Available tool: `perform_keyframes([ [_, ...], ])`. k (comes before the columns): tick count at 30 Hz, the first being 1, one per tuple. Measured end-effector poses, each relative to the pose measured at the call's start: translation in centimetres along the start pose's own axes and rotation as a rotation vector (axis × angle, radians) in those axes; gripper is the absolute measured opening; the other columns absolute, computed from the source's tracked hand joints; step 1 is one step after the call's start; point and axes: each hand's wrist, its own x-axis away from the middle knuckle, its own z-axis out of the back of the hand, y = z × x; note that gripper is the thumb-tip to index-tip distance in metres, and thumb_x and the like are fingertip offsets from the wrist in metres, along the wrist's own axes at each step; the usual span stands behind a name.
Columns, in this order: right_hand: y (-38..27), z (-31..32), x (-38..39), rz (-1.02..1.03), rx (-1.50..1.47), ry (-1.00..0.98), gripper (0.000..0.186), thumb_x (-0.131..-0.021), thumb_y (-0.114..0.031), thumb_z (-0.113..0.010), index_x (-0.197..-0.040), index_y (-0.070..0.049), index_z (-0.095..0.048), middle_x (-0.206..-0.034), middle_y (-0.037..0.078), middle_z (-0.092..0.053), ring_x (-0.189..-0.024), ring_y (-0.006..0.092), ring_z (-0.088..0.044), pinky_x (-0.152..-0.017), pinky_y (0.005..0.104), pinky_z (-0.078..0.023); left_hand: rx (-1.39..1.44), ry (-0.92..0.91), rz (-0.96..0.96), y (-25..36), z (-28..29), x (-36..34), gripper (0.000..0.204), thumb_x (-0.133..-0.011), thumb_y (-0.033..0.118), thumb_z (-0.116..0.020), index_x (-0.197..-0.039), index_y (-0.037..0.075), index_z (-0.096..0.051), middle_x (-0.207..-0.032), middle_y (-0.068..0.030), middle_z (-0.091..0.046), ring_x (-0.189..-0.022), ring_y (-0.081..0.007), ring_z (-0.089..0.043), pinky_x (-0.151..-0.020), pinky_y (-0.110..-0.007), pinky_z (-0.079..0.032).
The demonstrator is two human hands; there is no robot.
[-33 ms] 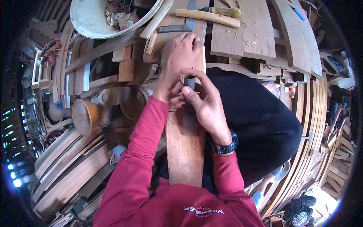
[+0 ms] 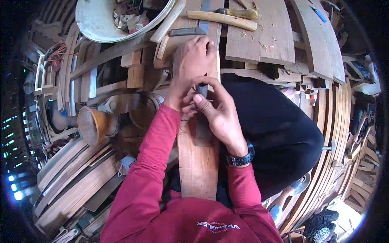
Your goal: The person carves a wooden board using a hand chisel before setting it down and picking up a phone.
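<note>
A brown wooden board (image 2: 198, 174) runs lengthwise away from my body. My left hand (image 2: 194, 56) lies over its farther part, back of the hand up; the fingers bend down and their tips are hidden. Closer in, my right hand (image 2: 221, 111) pinches a dark, flat strip (image 2: 204, 133) between the thumb and curled fingers. The strip's near end lies along the board; its upper end rises between thumb and forefinger. I cannot make out what kind of thing it is. Just beyond my left hand lies a flat metal blade (image 2: 184, 31).
A wooden handle-shaped piece (image 2: 223, 20) and a yellow-handled tool (image 2: 243, 13) lie on planks at the far side. A white bucket (image 2: 97, 24) with scraps stands far left. Below it are an orange-rimmed round object (image 2: 91, 125) and curved timbers (image 2: 77, 190). Long boards (image 2: 320, 162) lie right.
The right hand's forefinger and the dark strip's upper end have shifted slightly. The left hand and the board stay nearly in place.
</note>
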Motion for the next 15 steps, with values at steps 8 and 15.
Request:
perform_keyframes([
  [8,0.0,0.0,0.2,0.024,0.158,-0.042,0.024,-0.104,-0.009,-0.061,-0.126,-0.002,-0.059,-0.095,0.014,-0.075,-0.086,0.0171,-0.075,-0.074,0.0329,-0.059,0.003,-0.028,0.055,0.4,0.6,0.1,0.03,-0.102,0.026,-0.058,-0.107,-0.003,-0.066,-0.11,-0.026,-0.068,-0.102,-0.0492,-0.063,-0.091,-0.054,-0.05],
  [15,0.5,-0.3,0.5,0.001,-0.143,0.059,0.03,-0.106,-0.008,-0.057,-0.134,0.003,-0.055,-0.097,0.013,-0.075,-0.089,0.0187,-0.074,-0.08,0.0328,-0.06,-0.018,-0.054,0.12,1.5,1.3,0.4,0.031,-0.1,0.028,-0.057,-0.105,0.0,-0.069,-0.109,-0.0245,-0.069,-0.102,-0.0449,-0.066,-0.089,-0.053,-0.053],
])
